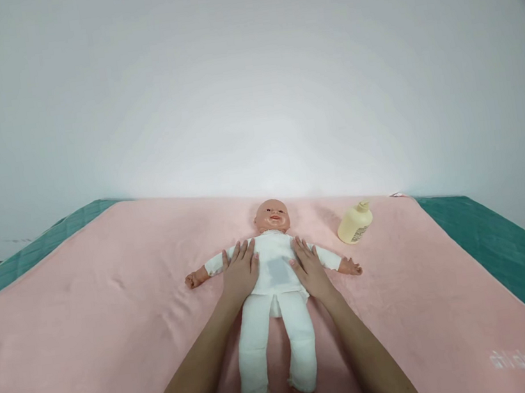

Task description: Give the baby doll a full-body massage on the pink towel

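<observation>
A baby doll (264, 280) with a white cloth body lies on its back, arms spread out, its head toward the wall. My left hand (242, 270) rests flat along the doll's side at the left, fingers stretched toward its shoulder. On the opposite side, my right hand (309, 269) lies flat against the doll's chest and upper arm, fingers apart. A greyish square patch shows on the chest between both hands. Neither hand is wrapped around anything. A pale yellow pump bottle (354, 224) stands, slightly tilted in view, beyond the doll's outstretched arm at the right.
Beneath the doll spreads a pink blanket (112, 306) with pale lettering at its lower right corner. It lies over a green quilted cover (506, 248) that shows along the edges. A white wall (247, 82) rises directly behind.
</observation>
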### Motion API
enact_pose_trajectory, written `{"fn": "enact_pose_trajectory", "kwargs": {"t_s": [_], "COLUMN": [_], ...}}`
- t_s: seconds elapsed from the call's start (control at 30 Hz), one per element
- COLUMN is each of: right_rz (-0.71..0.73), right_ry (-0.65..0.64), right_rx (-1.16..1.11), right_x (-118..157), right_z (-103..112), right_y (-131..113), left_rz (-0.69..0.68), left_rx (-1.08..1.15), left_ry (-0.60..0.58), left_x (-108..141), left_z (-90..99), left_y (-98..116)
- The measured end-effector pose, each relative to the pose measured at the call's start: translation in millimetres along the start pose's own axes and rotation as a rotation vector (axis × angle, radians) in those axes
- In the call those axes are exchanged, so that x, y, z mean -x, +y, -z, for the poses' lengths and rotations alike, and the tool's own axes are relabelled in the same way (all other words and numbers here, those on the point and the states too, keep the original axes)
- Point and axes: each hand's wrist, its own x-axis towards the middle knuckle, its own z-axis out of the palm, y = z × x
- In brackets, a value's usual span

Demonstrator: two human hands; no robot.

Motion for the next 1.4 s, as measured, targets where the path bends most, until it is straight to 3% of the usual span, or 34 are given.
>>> {"fn": "enact_pose_trajectory", "kwargs": {"t_s": [0.07, 0.2, 0.37, 0.53, 0.8, 0.93, 1.4], "right_rz": [0.111, 0.367, 0.459, 0.434, 0.404, 0.383, 0.125], "right_ry": [-0.004, -0.198, -0.331, -0.371, -0.380, -0.398, -0.257], "right_rx": [-0.102, -0.287, -0.488, -0.539, -0.251, -0.131, -0.025], "right_x": [1, 8, 14, 11, 10, 7, -1], "right_z": [7, 18, 17, 14, 22, 19, 1], "right_y": [-5, -23, -35, -32, -45, -39, -12], "left_rz": [0.001, 0.002, -0.004, 0.001, -0.012, -0.006, 0.010], "left_rx": [0.008, 0.014, 0.002, 0.001, 0.020, 0.025, 0.023], "left_ry": [-0.006, -0.013, -0.022, -0.015, -0.025, -0.034, -0.049], "left_x": [0, 1, 0, 0, 1, 1, 0], "left_z": [0.5, 2.5, 3.7, 2.2, -0.3, -0.2, 3.1], "left_y": [0, 1, 1, 1, 0, 0, 3]}}
